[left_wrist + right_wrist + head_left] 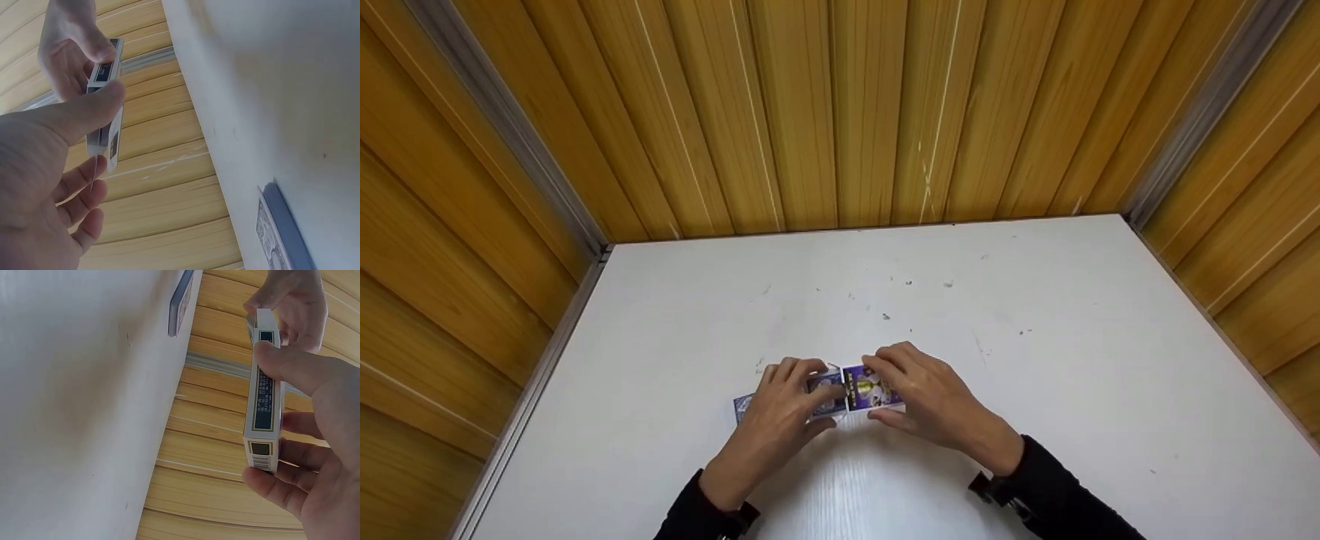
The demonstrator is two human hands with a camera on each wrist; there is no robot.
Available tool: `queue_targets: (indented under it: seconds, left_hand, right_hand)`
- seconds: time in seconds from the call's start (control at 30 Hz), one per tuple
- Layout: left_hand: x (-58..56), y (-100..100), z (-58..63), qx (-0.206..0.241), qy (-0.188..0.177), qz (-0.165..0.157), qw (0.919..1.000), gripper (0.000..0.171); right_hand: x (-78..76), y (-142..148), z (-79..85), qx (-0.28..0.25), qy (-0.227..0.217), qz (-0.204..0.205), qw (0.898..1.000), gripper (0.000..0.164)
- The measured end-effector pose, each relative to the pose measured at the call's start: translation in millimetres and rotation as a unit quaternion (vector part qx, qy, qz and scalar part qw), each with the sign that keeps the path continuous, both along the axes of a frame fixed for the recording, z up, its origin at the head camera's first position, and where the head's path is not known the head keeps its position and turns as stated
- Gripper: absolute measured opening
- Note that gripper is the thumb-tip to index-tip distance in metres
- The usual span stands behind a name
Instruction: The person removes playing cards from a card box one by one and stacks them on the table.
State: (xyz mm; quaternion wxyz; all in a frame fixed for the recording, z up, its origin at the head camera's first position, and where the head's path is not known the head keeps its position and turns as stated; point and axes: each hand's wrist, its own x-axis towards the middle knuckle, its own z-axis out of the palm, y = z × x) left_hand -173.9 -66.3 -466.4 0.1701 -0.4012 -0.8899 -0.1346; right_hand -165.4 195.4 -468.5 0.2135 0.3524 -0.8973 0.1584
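Observation:
My right hand (pixel 934 394) grips a playing card box (pixel 870 388), with a purple face and gold trophy picture, above the white table. In the right wrist view, the thumb presses the box's narrow printed side (pixel 263 394) and the fingers curl behind and under it. At the box's opened end, my left hand (pixel 780 405) pinches near the flap (pixel 114 143), its thumb on the box edge. A blue printed panel (pixel 826 386) shows between the left fingers. On the table below the left hand lies a blue-backed deck of cards (pixel 742 405), mostly hidden by it in the head view.
The white table (pixel 697 300) bears small dark marks and scuffs. Yellow wood-look panels (pixel 862 112) stand behind it and at both sides, with grey metal posts (pixel 521 120) at the corners. Black sleeves (pixel 1061 487) cover both forearms, with wrist cameras strapped on.

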Motion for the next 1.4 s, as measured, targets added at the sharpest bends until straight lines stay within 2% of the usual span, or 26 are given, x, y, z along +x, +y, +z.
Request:
queue_targets:
  seconds: [0.13, 0.27, 0.47, 0.67, 0.8, 0.93, 1.1, 1.27, 1.4]
  left_hand:
    - [-0.9, -3, 2.6, 0.007, -0.024, -0.001, 0.9997, 0.042]
    - [0.4, -3, 2.4, -0.002, -0.032, -0.004, 0.9995, 0.043]
    - [1.0, -6, 1.4, -0.022, -0.032, -0.003, 0.9992, 0.046]
    - [0.0, -9, 0.3, -0.017, -0.01, -0.003, 0.9998, 0.052]
    - [-4.2, -14, 1.3, -0.014, -0.003, 0.0, 0.9999, 0.055]
    - [-11.3, -27, 4.0, 0.007, -0.007, 0.011, 0.9999, 0.057]
    - [-22.3, -46, 6.5, 0.04, -0.028, 0.034, 0.9982, 0.054]
    - [-30.0, -60, 5.6, 0.034, -0.056, 0.067, 0.9956, 0.053]
    - [-31.5, -65, 2.9, 0.025, -0.095, 0.075, 0.9923, 0.049]
  right_hand:
    - [-0.7, 2, 1.6, -0.009, -0.002, -0.003, 1.0, 0.074]
    - [-0.7, 1, 1.5, -0.01, 0.001, 0.001, 1.0, 0.074]
    - [-1.4, -1, -0.4, -0.006, -0.01, 0.002, 1.0, 0.073]
    - [-2.7, 1, -1.0, -0.008, -0.012, -0.001, 1.0, 0.072]
    - [-4.2, 6, 0.3, -0.011, -0.019, -0.01, 1.0, 0.072]
    - [-6.0, 11, 1.8, -0.018, -0.023, -0.028, 0.999, 0.072]
    - [-7.9, 19, 5.1, -0.03, -0.02, -0.052, 0.998, 0.072]
    - [-8.6, 22, 6.5, -0.034, -0.018, -0.069, 0.997, 0.072]
    - [-8.3, 23, 6.9, -0.037, -0.019, -0.07, 0.997, 0.072]
